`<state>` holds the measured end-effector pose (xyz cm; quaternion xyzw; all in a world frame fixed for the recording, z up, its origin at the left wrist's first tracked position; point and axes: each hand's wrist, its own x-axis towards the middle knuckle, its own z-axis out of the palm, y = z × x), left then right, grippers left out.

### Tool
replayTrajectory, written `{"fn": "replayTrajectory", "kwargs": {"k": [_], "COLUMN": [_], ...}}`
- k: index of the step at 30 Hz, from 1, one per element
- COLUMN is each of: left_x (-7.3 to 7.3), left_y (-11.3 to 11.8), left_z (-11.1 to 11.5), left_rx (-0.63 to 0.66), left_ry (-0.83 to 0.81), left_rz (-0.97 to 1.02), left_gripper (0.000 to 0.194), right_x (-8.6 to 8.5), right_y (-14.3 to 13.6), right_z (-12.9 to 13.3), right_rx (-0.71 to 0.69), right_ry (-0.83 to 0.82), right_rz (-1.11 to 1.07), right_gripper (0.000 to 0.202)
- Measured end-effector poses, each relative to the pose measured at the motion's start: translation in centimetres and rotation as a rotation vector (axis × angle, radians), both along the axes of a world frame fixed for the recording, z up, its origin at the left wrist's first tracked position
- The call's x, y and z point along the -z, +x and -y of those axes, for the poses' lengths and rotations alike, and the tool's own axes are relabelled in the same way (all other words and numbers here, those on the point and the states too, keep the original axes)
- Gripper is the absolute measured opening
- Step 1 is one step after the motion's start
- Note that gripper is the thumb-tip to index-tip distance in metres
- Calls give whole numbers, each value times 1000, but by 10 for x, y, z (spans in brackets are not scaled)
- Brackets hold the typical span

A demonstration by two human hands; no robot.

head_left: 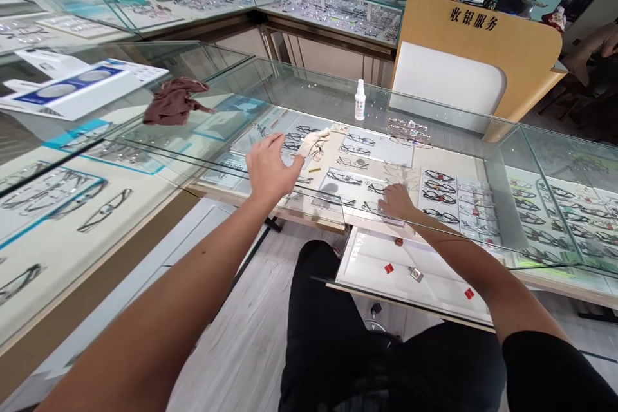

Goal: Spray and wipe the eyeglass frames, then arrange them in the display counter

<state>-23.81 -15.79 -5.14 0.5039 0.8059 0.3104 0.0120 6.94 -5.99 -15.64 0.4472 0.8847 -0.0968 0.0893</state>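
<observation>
My left hand (273, 168) is above the glass counter top with its fingers apart and nothing in it. Just right of its fingertips lies a crumpled cream cloth (315, 143). My right hand (396, 201) reaches inside the display case, at the right end of a pair of dark-framed glasses (375, 187); its fingertips are partly hidden, and whether they grip a frame is unclear. Beside it stand rows of glasses on a white tray (440, 197). A white spray bottle (360, 102) stands upright on the glass, with several glasses (409, 132) to its right.
A brown cloth (176, 102) and a white-and-blue leaflet stand (72, 87) are on the left counter. Below the case, a pulled-out drawer (434, 277) holds small red pieces (389, 268). Glass edges run across the front. Behind stands a wooden cashier desk (526, 58).
</observation>
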Motion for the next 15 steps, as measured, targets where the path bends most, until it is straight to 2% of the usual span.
{"fn": "replayTrajectory", "kwargs": {"k": [4,7,9,12,14,15], "left_x": [0,0,1,1,1,2], "left_y": [0,0,1,1,0,0], "left_z": [0,0,1,2,2,1], "left_rx": [2,5,9,9,10,11], "left_ry": [9,15,18,19,20,19], "left_rz": [-2,10,15,14,4,-2], "left_gripper": [75,76,76,75,75,75], "right_x": [-18,-36,-47,-66,-86,-99], "right_y": [-2,-2,2,13,22,26], "right_z": [10,39,69,116,133,132], "right_rx": [-2,-49,-122,-319,-423,-458], "right_ry": [-5,-21,-84,-307,-388,-389], "right_rz": [-10,-19,-22,-42,-44,-52], "right_gripper": [48,46,37,22,19,21]}}
